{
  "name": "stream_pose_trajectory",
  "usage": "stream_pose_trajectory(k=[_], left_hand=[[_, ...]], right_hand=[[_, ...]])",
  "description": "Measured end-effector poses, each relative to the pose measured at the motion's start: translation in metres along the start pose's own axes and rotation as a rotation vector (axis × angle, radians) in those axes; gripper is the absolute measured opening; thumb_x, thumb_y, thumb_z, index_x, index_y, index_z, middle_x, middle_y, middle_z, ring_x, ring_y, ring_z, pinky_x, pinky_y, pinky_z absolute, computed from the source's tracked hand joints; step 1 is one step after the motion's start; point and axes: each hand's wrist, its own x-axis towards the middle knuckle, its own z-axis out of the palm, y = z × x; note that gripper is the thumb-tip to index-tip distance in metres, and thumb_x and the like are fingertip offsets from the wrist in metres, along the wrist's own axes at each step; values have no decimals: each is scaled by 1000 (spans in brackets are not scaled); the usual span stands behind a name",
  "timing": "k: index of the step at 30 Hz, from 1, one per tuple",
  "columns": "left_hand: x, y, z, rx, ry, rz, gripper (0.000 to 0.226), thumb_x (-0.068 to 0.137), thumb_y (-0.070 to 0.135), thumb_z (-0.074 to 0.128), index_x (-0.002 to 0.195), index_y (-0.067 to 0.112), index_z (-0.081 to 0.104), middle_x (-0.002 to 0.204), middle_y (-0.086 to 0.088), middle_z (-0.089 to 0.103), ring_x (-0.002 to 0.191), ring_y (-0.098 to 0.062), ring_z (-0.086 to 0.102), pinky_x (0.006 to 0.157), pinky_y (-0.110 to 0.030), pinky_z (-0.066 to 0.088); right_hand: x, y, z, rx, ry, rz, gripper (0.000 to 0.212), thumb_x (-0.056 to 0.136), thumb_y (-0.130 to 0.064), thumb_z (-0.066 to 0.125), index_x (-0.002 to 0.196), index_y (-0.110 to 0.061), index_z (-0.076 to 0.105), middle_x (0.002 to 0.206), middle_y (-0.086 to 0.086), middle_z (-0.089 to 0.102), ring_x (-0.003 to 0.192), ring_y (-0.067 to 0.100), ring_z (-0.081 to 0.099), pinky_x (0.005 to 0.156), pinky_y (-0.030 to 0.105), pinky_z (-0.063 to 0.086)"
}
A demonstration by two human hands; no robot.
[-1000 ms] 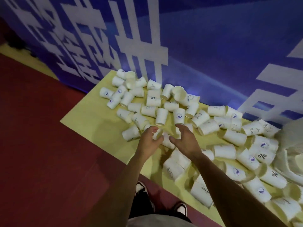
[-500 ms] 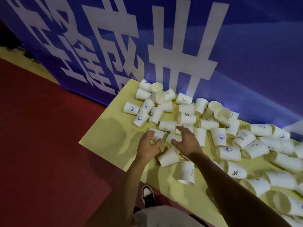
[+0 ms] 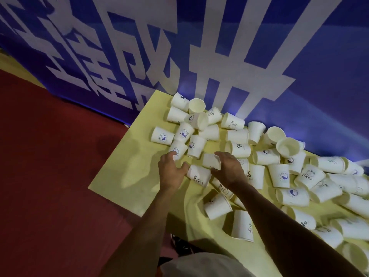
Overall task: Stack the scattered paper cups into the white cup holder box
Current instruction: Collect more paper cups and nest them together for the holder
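Note:
Several white paper cups lie scattered on their sides across a yellow table. My right hand curls around one lying paper cup, index finger over it and thumb under it. My left hand is spread just to the left, its fingertips at a logo cup and its thumb against another lying cup. It grips nothing. The white cup holder box is not in view.
A blue banner with large white characters stands right behind the table. Red floor lies to the left, beyond the table's left edge. Cups pile thickly toward the right. My shoe shows below the table's near edge.
Both hands have moved toward the left end of the cup pile. My right hand has closed around a lying cup, and my left hand has spread over the cups beside it.

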Motion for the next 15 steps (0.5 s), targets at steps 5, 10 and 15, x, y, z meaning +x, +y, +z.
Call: stream_pose_trajectory(k=[5,10,15], left_hand=[[28,-3,-2,80,68,-46,58,75,24,78,127,9,57,130,-13,52,118,-34,47,98,-38,37],[48,4,3,132,16,-105,74,76,29,79,140,10,46,137,-12,49,126,-33,44,100,-44,38],[56,-1,14,151,-18,-152,75,76,36,80,138,13,45,132,-9,53,123,-31,47,99,-49,39]], right_hand=[[28,-1,8,-118,-25,-24,65,87,-30,71,144,-12,46,145,10,50,133,31,43,109,42,34],[48,4,13,-273,-80,-61,62,90,-31,66,145,-17,42,149,7,45,138,26,37,114,40,26],[58,10,20,-336,-111,-98,63,88,-35,67,143,-17,42,144,6,50,134,27,42,113,40,26]])
